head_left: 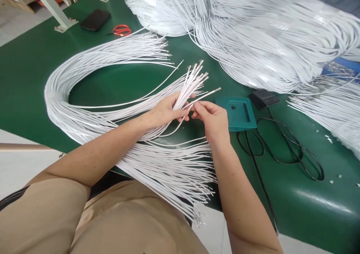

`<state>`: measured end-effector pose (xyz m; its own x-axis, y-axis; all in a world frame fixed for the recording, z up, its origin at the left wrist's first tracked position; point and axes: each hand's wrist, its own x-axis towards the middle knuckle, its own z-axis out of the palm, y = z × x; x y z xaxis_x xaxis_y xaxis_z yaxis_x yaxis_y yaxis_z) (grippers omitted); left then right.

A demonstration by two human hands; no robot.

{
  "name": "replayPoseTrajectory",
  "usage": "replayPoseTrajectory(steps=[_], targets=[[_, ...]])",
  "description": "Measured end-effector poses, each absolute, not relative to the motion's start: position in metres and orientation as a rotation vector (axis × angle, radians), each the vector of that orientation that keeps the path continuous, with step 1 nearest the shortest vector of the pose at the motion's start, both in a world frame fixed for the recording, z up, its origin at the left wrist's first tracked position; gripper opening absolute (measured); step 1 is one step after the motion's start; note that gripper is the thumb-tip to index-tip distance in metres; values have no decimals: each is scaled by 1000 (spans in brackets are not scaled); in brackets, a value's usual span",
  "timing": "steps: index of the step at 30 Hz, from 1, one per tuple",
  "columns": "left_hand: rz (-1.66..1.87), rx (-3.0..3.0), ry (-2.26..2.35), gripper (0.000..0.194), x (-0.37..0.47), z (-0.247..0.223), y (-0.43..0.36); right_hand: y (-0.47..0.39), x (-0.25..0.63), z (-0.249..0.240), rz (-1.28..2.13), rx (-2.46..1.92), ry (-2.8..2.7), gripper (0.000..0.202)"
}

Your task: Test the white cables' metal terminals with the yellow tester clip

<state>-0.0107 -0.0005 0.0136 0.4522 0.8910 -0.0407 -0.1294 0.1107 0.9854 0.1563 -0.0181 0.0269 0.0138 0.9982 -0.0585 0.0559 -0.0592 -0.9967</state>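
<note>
My left hand (170, 109) is closed around a bunch of white wires (189, 83), whose stripped ends fan out up and to the right. Beside it my right hand (209, 115) pinches one or two white wires (208, 93) that point away from the bunch, thumb and forefinger together. A long curved bundle of white wires (59, 85) loops round on the left, with its far ends lying above my hands. More white wires (168, 164) spread out under my forearms, towards the table's near edge.
Large coils of white wire (253, 32) fill the back of the green table (22, 66). A teal tray (237, 124) and a black box (263, 98) with a looping cable (284, 162) lie to the right. Red-handled scissors (122, 30) and a dark flat object (95, 20) sit at the back left.
</note>
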Motion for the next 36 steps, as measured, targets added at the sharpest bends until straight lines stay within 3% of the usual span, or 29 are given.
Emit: replayPoseTrajectory(steps=[2,7,10,13,36], targets=[[821,1179,770,52,-12,16,-1,-20,154,24,955,-1378,-1422,16],[749,997,825,41,-12,22,-2,-24,151,18,77,-1428,-1980,30],[728,951,922,38,-12,22,1,-22,156,18,-145,-1416,-2224,36],[735,998,1008,40,-12,21,4,-16,166,19,-275,-1469,-2294,25],[686,1388,1292,46,-5,-3,11,-3,181,19,-203,-1611,-2367,18]])
